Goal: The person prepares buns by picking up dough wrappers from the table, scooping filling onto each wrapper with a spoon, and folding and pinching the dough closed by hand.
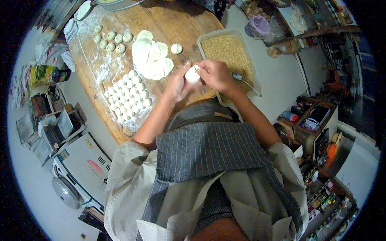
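Between my hands is a pale filled dumpling (pixel 193 75), its dough gathered at the top. My left hand (pixel 178 82) cups it from the left and below, fingers curled round it. My right hand (pixel 217 74) pinches the dough edge at the top with thumb and fingertips. Just beyond them a finished round dumpling (pixel 176 49) sits on the wooden table. Flat dough wrappers (pixel 155 54) lie overlapping in a pile to the left. On the right is a plastic tub (pixel 244 37) of brown chopped filling (pixel 229 50), with a metal spoon (pixel 250 85) resting in it.
Rows of small dough pieces (pixel 128 95) sit on a floured board at the table's left. Several round dumplings (pixel 118 38) stand farther back on the floured wooden table (pixel 177 22). A white fridge (pixel 86 168) is at lower left, a lilac-lined bin (pixel 259 26) at upper right.
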`<move>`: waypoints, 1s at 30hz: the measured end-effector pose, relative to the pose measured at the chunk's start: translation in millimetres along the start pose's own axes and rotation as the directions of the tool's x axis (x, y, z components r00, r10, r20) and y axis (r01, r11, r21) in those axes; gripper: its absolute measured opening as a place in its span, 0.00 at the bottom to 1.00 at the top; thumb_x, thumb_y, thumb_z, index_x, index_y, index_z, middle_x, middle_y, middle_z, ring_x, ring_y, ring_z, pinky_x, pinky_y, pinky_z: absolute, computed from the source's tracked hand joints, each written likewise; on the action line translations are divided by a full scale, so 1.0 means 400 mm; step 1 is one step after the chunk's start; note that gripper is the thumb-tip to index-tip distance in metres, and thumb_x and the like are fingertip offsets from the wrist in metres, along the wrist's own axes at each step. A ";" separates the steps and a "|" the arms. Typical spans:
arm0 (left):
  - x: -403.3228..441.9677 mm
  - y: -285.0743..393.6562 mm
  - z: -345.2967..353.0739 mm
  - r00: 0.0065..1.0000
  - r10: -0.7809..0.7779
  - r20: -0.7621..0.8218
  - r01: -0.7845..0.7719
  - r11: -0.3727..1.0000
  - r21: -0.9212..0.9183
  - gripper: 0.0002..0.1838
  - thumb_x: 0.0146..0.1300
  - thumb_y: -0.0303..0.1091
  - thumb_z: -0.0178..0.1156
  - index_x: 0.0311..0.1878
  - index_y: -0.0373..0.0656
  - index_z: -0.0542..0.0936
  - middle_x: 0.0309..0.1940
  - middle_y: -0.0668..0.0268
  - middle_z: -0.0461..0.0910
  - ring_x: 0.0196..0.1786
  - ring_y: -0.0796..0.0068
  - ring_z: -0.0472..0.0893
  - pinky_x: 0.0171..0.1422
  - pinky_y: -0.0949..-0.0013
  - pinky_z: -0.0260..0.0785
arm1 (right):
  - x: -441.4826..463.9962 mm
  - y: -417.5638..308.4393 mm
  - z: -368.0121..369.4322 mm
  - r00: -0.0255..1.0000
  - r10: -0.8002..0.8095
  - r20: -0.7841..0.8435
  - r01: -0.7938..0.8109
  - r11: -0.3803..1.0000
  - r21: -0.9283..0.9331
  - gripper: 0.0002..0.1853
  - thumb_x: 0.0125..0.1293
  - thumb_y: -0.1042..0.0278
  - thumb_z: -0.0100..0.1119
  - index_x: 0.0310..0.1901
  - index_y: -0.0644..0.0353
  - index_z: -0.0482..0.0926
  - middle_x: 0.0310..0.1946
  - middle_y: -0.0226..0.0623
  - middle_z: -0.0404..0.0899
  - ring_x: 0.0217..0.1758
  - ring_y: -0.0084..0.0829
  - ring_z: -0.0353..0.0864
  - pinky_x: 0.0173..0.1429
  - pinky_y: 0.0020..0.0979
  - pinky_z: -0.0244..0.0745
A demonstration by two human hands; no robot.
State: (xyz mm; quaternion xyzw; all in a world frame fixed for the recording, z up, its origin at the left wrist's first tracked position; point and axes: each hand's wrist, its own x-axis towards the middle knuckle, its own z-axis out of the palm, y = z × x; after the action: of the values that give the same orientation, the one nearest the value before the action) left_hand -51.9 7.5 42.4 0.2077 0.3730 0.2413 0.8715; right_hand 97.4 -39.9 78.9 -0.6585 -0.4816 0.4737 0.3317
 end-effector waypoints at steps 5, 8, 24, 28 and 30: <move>0.035 -0.027 -0.067 0.999 -0.021 0.038 0.018 0.995 0.097 0.20 0.72 0.49 0.47 0.46 0.40 0.77 0.32 0.65 0.79 0.30 0.75 0.78 0.31 0.72 0.71 | 0.024 0.102 0.028 0.882 -0.463 -0.084 0.448 0.881 -0.151 0.10 0.63 0.70 0.60 0.43 0.68 0.78 0.28 0.36 0.81 0.29 0.21 0.79 0.32 0.26 0.74; 0.040 -0.025 -0.082 0.998 -0.063 0.032 0.057 0.986 0.155 0.20 0.71 0.50 0.49 0.44 0.41 0.77 0.32 0.66 0.79 0.29 0.76 0.77 0.29 0.72 0.70 | 0.021 0.106 0.032 0.926 -0.369 -0.084 0.366 0.929 -0.047 0.09 0.63 0.70 0.60 0.41 0.67 0.78 0.28 0.36 0.81 0.29 0.21 0.79 0.33 0.26 0.75; 0.022 0.018 -0.076 0.980 -0.200 0.021 0.183 0.929 0.320 0.20 0.68 0.52 0.51 0.44 0.42 0.77 0.31 0.67 0.80 0.28 0.77 0.79 0.25 0.75 0.68 | 0.019 0.081 0.046 0.853 -0.520 0.048 0.521 0.840 -0.152 0.08 0.66 0.69 0.56 0.39 0.66 0.77 0.27 0.38 0.81 0.28 0.24 0.82 0.33 0.28 0.75; 0.028 0.010 -0.078 0.977 -0.203 -0.073 0.215 0.931 0.293 0.20 0.68 0.52 0.52 0.43 0.42 0.78 0.30 0.67 0.80 0.26 0.78 0.78 0.24 0.75 0.67 | 0.009 0.039 0.029 0.850 -0.518 0.096 0.527 0.833 -0.169 0.09 0.65 0.69 0.58 0.40 0.67 0.77 0.27 0.37 0.82 0.27 0.23 0.81 0.33 0.27 0.74; 0.033 0.007 -0.089 0.978 -0.187 -0.091 0.205 0.942 0.266 0.20 0.68 0.52 0.53 0.41 0.42 0.78 0.29 0.67 0.79 0.24 0.78 0.76 0.23 0.75 0.65 | 0.004 0.004 0.026 0.874 -0.465 0.138 0.483 0.862 -0.151 0.10 0.64 0.68 0.59 0.40 0.67 0.78 0.27 0.37 0.82 0.27 0.22 0.80 0.33 0.27 0.74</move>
State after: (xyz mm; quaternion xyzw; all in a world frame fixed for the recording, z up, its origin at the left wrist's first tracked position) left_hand -71.5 23.9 13.9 0.2799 0.4496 0.1061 0.8416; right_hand 88.2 -39.1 73.6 -0.5234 -0.6852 0.3631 0.3531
